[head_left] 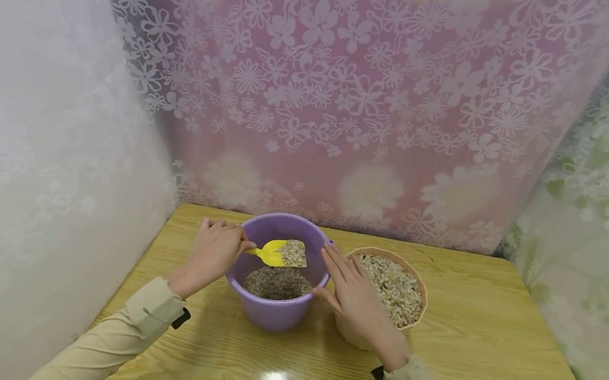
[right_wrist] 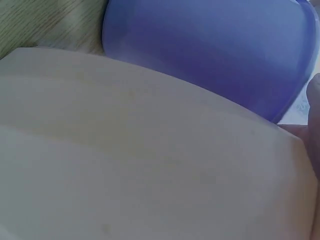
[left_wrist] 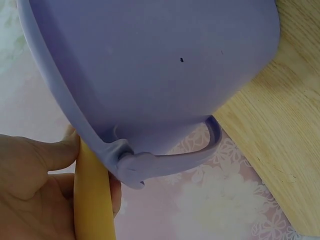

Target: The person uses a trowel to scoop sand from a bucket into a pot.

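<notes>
My left hand (head_left: 214,252) grips the handle of a yellow scoop (head_left: 271,254). Pale gravel (head_left: 293,253) lies on the blade, which is over the mouth of a purple bucket (head_left: 275,318). Inside the bucket is a layer of darker-looking gravel (head_left: 275,283). In the left wrist view, thumb and fingers hold the yellow handle (left_wrist: 93,200) beside the rim and the bucket's handle (left_wrist: 175,163). My right hand (head_left: 356,296) has its fingers extended, fingertips at the bucket's right rim. It partly covers a peach-coloured tub (head_left: 424,295) filled with pale gravel (head_left: 391,286).
Both containers stand on a wooden table (head_left: 489,345), the tub just right of the bucket. Behind the table hangs a pink flowered curtain (head_left: 315,92). Pale sheets enclose the left (head_left: 62,158) and right (head_left: 599,246) sides.
</notes>
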### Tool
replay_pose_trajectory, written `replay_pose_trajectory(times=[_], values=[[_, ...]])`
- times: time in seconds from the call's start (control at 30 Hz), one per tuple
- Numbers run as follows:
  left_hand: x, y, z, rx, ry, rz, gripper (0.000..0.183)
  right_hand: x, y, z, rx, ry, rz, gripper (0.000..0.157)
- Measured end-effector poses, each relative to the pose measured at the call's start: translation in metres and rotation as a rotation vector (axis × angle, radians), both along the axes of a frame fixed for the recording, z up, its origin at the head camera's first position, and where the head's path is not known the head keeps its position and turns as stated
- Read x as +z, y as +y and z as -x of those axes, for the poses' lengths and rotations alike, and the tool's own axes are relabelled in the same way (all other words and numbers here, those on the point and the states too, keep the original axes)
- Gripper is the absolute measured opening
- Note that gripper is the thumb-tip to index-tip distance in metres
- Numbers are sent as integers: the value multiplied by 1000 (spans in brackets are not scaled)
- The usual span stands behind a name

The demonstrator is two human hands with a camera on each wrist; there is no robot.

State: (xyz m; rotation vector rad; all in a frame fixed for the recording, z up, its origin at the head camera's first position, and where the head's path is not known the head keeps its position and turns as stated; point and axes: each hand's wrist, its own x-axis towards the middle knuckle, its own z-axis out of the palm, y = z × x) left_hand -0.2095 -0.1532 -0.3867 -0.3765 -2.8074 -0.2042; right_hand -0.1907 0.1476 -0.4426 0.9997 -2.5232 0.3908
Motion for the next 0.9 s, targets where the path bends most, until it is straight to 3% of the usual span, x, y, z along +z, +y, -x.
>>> replay_pose_trajectory(times=[0.13,0.43,0.57,0.77,0.9], values=[[0,0,1,-8,-5,1,24,3,7,-3,-17,11,20,85],[3,4,3,-12,-50,-18,25,13,49,-7,-119,-6,52,73],[4,5,3,-21,-45,-21,24,10,73,-9,-167,4,64,71],[4,7,4,-52,-14,3,24,2,105,-17,-235,-106,71,69],[7,10,4,-79,19,20,23,-4,121,-21,-266,-118,65,68]])
